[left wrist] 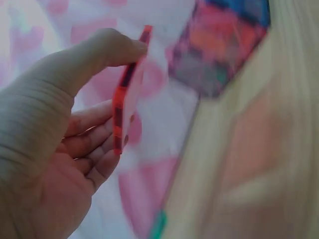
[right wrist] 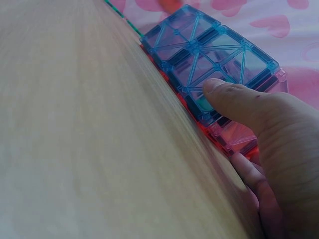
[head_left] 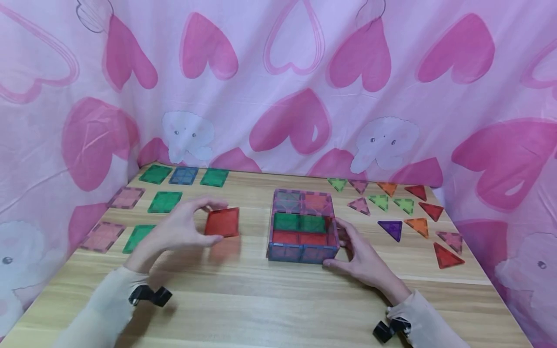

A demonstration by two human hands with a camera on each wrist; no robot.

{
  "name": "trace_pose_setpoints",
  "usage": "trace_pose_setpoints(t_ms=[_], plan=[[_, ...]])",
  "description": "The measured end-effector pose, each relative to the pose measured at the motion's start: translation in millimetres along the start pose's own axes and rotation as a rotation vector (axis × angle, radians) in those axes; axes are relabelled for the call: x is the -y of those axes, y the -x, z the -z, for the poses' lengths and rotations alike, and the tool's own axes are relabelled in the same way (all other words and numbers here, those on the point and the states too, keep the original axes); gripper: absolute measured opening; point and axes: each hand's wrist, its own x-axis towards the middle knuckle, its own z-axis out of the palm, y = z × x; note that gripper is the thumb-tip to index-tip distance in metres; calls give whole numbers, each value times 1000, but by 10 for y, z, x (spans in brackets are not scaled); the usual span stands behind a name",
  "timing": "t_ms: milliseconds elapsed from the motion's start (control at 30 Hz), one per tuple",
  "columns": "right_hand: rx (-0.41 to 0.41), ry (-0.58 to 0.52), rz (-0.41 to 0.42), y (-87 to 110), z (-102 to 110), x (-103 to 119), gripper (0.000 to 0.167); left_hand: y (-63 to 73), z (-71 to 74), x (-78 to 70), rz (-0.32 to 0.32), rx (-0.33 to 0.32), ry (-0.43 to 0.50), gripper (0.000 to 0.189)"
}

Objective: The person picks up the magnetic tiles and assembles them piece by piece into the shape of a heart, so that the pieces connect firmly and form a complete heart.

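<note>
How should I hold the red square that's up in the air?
Probably pinch the red square by its near and far edges, coming from its left, where the left grip has it. It's thin and flat, and it's clear of the table, so fingers fit around those edges.

Left hand (head_left: 180, 227) raised, fingers (left wrist: 99, 122) pinching, right hand (head_left: 365, 258) low, fingers gripping, both arms (head_left: 104, 299) extended

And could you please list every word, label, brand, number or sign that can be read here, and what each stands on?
None can be read in any view.
The red tile, tile box, square tiles and triangular tiles show no lettering.
The curtain shows printed pictures only.
Any marks on the black wrist devices are too small to read.
</note>
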Motion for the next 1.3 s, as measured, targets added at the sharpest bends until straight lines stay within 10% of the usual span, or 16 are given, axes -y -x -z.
trace_pose_setpoints(t_ms=[267,567,867,1300], plan=[[8,-29,14,-2,-2,6,111,-475,-412,-710,-177,36,41,73],[8,-38,34,-2,-7,27,110,-898,-1108,-1159,-330,60,54,70],[10,26,40,-15,4,16,107,-1036,-1396,-1307,-365,59,0,64],[14,3,6,-13,11,11,108,-1015,-1335,-1274,-424,-5,18,78]])
